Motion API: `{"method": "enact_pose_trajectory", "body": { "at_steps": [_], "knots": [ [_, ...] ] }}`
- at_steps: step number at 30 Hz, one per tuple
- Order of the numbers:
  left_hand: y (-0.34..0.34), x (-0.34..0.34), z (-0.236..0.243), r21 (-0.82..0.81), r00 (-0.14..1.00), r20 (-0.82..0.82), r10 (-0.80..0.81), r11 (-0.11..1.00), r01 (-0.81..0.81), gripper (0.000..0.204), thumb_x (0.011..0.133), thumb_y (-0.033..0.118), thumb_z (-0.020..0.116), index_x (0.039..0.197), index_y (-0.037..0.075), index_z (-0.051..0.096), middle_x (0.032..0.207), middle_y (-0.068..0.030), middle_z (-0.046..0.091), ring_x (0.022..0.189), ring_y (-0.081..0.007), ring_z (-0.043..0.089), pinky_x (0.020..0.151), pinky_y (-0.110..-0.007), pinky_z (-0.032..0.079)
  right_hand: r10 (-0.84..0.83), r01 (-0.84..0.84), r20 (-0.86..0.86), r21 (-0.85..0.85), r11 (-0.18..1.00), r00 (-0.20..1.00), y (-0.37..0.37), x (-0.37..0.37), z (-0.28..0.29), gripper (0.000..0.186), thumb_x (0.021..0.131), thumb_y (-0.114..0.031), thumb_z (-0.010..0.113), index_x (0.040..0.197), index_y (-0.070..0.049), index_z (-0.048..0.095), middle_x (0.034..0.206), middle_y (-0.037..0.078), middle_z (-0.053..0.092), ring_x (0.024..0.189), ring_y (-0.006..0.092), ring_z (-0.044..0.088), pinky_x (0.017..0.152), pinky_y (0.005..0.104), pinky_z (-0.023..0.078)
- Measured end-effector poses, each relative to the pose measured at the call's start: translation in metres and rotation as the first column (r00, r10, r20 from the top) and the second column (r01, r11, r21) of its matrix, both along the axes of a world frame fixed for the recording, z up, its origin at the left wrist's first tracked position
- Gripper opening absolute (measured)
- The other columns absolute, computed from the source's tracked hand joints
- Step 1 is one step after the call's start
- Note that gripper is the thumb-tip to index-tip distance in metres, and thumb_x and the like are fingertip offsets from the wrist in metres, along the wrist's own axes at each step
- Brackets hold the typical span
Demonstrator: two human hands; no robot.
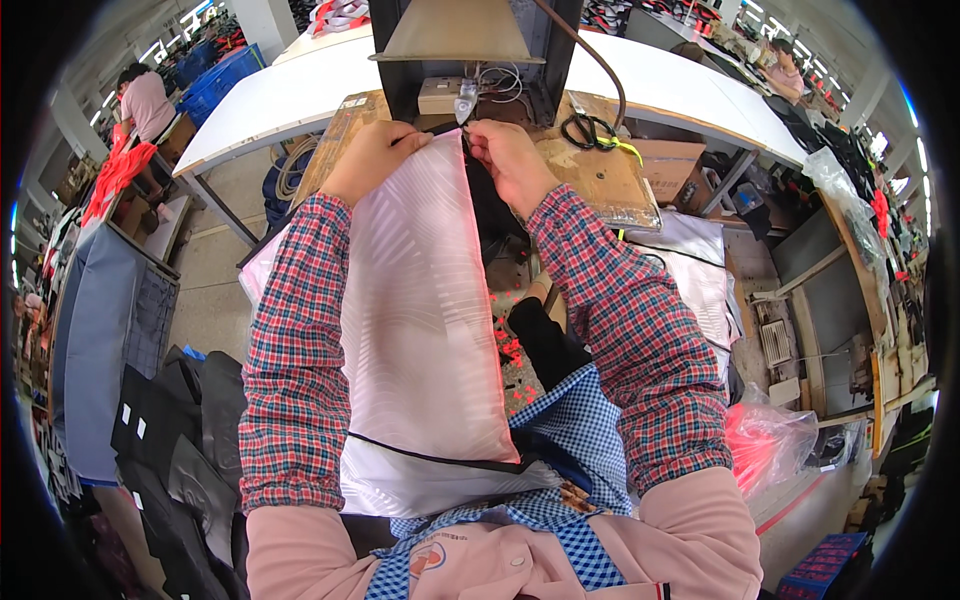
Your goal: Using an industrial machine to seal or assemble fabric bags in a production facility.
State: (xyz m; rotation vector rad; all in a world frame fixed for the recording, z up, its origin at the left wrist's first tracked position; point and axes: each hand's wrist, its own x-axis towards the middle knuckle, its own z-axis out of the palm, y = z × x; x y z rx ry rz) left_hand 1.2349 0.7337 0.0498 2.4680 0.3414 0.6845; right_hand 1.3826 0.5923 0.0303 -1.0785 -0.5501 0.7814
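Note:
My left hand [372,155] pinches the top edge of a long pale pink fabric panel [415,300] with a wavy pattern, a coral strip down its right edge and a dark band near its bottom. My right hand [505,165] has fingers pinched at the panel's top right corner, just below a small metal head [465,100] of a machine [455,35] with thin tubes. The panel hangs down over my lap between my checked sleeves. Behind my right hand is black material [490,210], partly hidden.
A wooden work surface [610,185] holds black cable loops. White tables [690,80] stand behind, blue bins [215,90] upper left. Two people [145,100] [780,70] work at the sides. Pale fabric [690,260], bagged pink material [760,440] and black pieces [165,450] lie around me.

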Motion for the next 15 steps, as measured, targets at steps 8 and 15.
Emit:
{"method": "enact_pose_trajectory", "body": {
  "at_steps": [8,15],
  "knots": [
    [-0.005,-0.002,0.006,-0.005,1.0,0.031,-0.006,1.0,0.007,0.03,0.091,0.026,0.063,0.095,-0.003,0.068,0.081,-0.0174,0.067,0.072,-0.0262,0.064,0.069,-0.034,0.049,-0.016,0.017,-0.036,0.024,1.0,0.999,0.001,0.002,0.002,0.009,0.084,-0.015,0.062,0.077,-0.009,0.061,0.071,-0.001,0.056,0.064,0.0099,0.05,0.059,0.0264,0.04],
    [-0.002,-0.054,0.019,-0.08,0.998,0.061,-0.032,0.996,0.037,0.031,0.094,0.025,0.058,0.099,-0.005,0.066,0.08,-0.0099,0.067,0.074,-0.0141,0.06,0.07,-0.029,0.047,0.257,-0.247,-0.108,0.095,0.964,0.96,-0.055,0.008,0.024,0.011,0.089,-0.018,0.063,0.083,-0.009,0.059,0.075,-0.002,0.058,0.065,0.0113,0.054,0.064,0.0267,0.046]
  ]
}}
